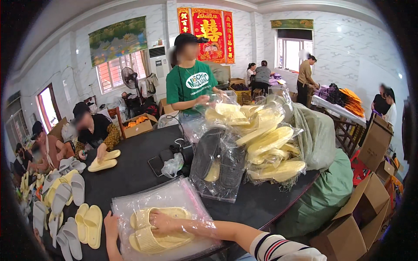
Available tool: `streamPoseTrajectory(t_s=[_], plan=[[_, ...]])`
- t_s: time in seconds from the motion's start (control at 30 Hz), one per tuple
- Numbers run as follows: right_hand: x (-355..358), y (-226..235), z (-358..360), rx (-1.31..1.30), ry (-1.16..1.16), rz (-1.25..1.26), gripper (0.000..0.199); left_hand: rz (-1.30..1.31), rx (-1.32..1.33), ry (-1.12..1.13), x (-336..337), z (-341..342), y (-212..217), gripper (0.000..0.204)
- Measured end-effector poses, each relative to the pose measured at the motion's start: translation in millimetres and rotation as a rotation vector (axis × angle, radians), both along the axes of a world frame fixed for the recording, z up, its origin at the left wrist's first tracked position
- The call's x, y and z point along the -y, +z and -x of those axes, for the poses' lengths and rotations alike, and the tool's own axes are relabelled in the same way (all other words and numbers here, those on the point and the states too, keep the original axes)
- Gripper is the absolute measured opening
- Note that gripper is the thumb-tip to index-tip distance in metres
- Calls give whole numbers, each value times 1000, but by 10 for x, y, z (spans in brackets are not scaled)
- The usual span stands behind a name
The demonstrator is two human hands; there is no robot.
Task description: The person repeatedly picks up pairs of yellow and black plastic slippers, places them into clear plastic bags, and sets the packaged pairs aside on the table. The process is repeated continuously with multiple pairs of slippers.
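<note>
Reaching inside a clear bag (170,195) on the black table (135,169), the right hand (160,222) grips yellow slippers (152,237); the left hand (111,224) pinches the bag's edge

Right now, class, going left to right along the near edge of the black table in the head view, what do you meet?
Grey slippers → pale yellow slipper pair → left hand → yellow slippers in a clear bag → right hand inside that bag.
</note>
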State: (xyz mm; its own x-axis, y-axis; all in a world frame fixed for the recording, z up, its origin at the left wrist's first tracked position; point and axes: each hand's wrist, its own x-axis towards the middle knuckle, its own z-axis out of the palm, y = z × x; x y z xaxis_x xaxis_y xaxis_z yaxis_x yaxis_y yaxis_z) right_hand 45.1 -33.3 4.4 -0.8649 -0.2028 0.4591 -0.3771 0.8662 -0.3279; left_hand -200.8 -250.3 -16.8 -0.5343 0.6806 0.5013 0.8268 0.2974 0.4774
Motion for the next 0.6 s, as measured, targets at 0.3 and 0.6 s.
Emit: streamPoseTrajectory(t_s=[0.3, 0.6], plan=[[-35, -35, -49, -1, -56, 22, 50, -124, 1130, 30, -442, -411, 475, 22], [34, -35, -2, -49, -16, 106, 56, -173, 950, 26, -353, -163, 23, 23]])
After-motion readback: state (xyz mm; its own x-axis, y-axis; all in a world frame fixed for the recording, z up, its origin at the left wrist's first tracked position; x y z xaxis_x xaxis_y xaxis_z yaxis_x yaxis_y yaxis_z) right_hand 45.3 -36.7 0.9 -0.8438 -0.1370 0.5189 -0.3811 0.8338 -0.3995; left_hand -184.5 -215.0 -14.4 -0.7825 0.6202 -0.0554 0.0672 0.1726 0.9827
